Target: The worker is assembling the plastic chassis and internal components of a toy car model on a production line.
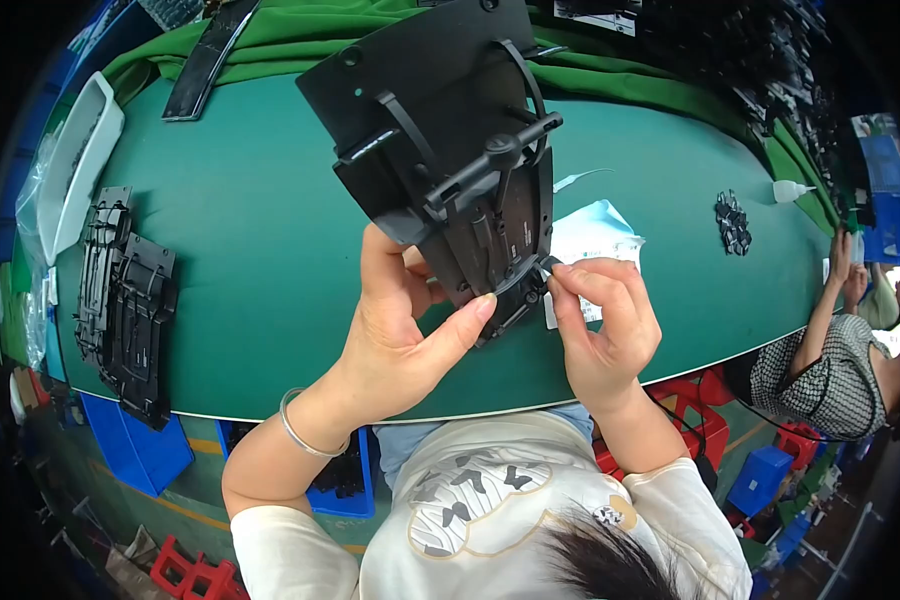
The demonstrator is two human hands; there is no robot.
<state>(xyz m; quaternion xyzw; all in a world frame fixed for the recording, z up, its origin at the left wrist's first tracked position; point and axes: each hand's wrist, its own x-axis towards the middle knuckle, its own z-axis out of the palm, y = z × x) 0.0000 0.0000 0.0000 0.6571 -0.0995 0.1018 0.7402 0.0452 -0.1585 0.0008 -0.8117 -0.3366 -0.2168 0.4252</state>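
– Black plastic assembly (pixel 450 150): held where?

– Raised in both hands over the middle of the green worktop (pixel 250 230); tilted, with wide panel toward the far edge and narrow end toward the near edge.

– And the left hand (pixel 385 335)?

– Curled part-way around the left side of the narrow end, thumb laid on the upper face, other fingers partly hidden behind. At the wrist, a pale metal bangle (pixel 290 432).

– Right hand (pixel 610 330)?

– Thumb and forefinger drawn together on a small dark piece (pixel 548 264) at the right side of the narrow end, remaining fingers curled. Loose or attached: impossible to tell.

– Round about?

– Just beyond the right hand, a white-and-blue packet (pixel 600 235). Toward the right end, a cluster of small black parts (pixel 732 222); nearer the far right corner, a white nozzle bottle (pixel 788 191). Close to the near left corner, similar black assemblies (pixel 142 320), side by side; beyond, along the left edge, a pale tray (pixel 108 110). Along the far edge, bunched green cloth (pixel 300 40).
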